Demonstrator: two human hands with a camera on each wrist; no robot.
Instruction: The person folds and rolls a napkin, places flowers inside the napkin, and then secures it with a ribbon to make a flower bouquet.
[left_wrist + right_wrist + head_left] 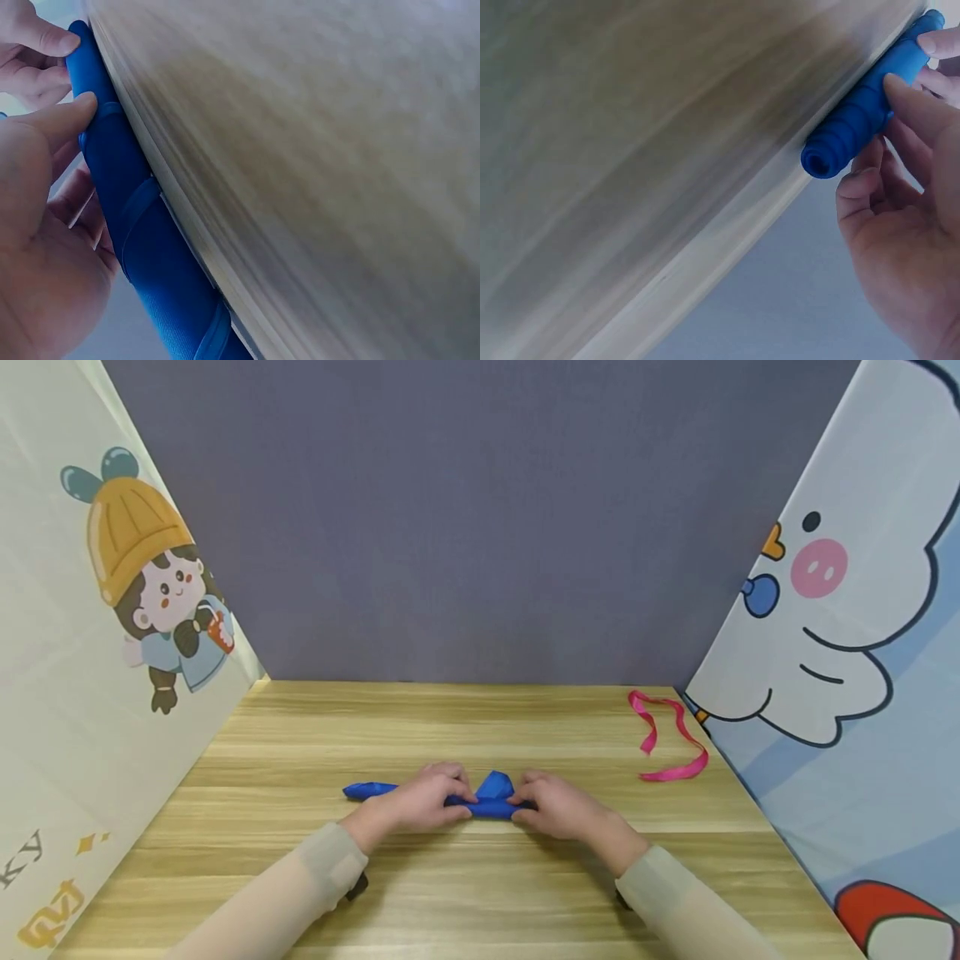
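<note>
A blue cloth (491, 809) lies on the table, rolled into a long thin tube, with a pointed flap (495, 786) still flat on its far side. My left hand (429, 798) grips the roll left of the middle, thumb on the near side and fingers over the top. Close to the roll's right end my right hand (561, 806) holds it the same way. In the left wrist view the cloth roll (142, 217) shows slanting wrapped edges. Its open end, a spiral of layers, faces the right wrist view, where the roll (855, 116) sits between thumb and fingers.
A pink ribbon (690, 768) lies loosely curved at the table's back right. The wooden table (465, 893) meets a grey panel (472, 527) at the back. Printed cloths hang at the left (45, 610) and right (847, 677).
</note>
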